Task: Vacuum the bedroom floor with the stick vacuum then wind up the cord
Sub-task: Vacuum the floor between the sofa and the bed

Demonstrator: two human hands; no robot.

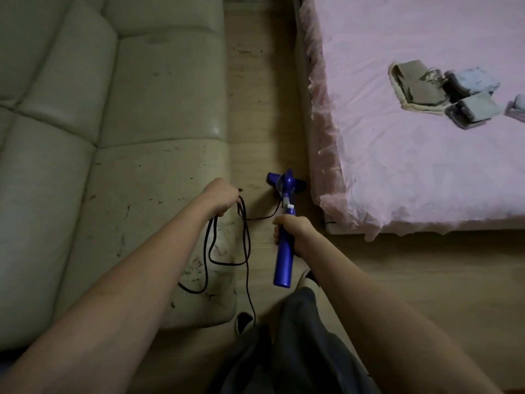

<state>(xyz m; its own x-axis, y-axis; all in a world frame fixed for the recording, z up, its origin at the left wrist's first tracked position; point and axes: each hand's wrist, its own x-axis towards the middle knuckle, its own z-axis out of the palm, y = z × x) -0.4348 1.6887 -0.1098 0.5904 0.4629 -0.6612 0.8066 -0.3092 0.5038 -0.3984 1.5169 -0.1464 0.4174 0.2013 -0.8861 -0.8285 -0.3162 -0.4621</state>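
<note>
Plainly, the right hand (289, 231) has its fingers wrapped round the blue plastic stick vacuum (284, 251), whose head sits on the wooden floor (255, 109) just beyond those fingers, while the left hand (223, 199) clutches loops of the black cord (247, 245). Slack hanging below the left fingers could probably snag a slipper (243, 321) or slide off the worn pale sofa (113, 137).

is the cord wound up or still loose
Loose. The left hand holds a few slack loops of cord that hang down and trail off, not a tight coil.
</note>
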